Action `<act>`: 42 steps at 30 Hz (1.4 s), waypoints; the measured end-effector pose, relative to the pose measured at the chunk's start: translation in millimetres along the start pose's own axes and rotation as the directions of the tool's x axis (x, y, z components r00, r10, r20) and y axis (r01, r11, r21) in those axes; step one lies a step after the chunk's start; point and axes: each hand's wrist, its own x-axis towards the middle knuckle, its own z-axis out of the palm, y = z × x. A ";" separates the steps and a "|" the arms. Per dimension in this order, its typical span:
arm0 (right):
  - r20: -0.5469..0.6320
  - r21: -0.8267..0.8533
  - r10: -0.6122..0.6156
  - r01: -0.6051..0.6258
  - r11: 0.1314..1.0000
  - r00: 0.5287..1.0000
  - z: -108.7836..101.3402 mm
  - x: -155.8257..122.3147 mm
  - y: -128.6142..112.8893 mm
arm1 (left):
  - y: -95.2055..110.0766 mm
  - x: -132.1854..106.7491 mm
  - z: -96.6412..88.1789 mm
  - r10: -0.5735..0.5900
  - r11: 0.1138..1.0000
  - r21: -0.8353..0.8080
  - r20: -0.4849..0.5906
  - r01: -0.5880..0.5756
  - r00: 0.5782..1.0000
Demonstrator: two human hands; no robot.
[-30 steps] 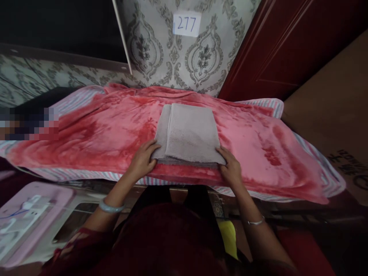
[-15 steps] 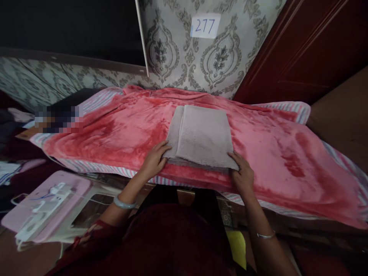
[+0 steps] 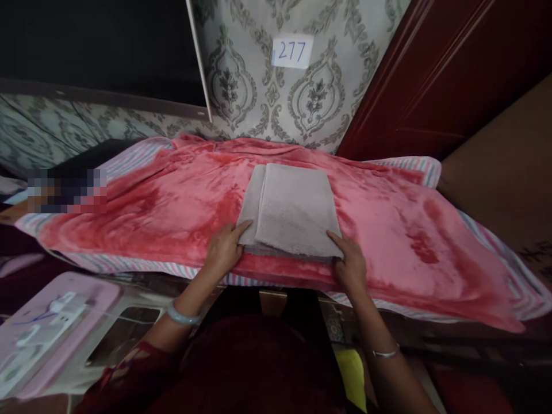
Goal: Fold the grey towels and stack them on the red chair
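Observation:
A grey towel [image 3: 297, 210], folded into a near-square pad, lies on a pink-red plush blanket [image 3: 181, 201]. One fold edge runs along its left part, leaving a lower strip uncovered. My left hand [image 3: 225, 247] grips the near left corner, its index finger stretched over the top face and the other fingers curled at the edge. At the near right corner, my right hand [image 3: 351, 261] pinches the towel, with a finger on top and the thumb by the edge. The layers' near edges show slightly uneven between the hands.
Striped bedding [image 3: 142, 264] shows beneath the blanket's edges. Behind are a patterned wall with a paper marked 277 [image 3: 292, 52], a dark screen [image 3: 99, 52] and a dark red door [image 3: 414, 86]. A white power strip [image 3: 47, 333] rests on a pink stool [image 3: 92, 290] at lower left.
The whole view has shifted, so the scene sits further left. My left index finger now reaches further onto the towel's top. My right hand keeps its corner, and the towel remains folded.

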 end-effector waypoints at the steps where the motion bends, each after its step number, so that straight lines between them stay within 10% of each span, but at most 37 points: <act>1: 0.002 0.008 -0.008 0.008 1.000 1.000 0.4 -0.3 -0.2 | -1.3 0.0 0.5 0.016 1.000 0.008 -0.004 -0.016 1.000; 24: -0.092 -0.082 -0.109 0.102 0.991 0.990 16.9 -16.2 -0.4 | -11.0 -0.8 1.5 -0.044 0.996 0.082 0.041 0.040 0.998; 36: 0.281 0.243 -0.055 -0.015 0.970 0.958 -39.9 -13.3 24.7 | -32.0 3.3 -40.4 0.109 0.953 -0.293 0.078 -0.082 0.991; 42: 0.161 0.162 -0.142 0.115 0.980 0.977 -24.6 52.8 -9.3 | 30.0 37.1 -45.2 0.200 0.944 -0.262 -0.032 -0.201 0.979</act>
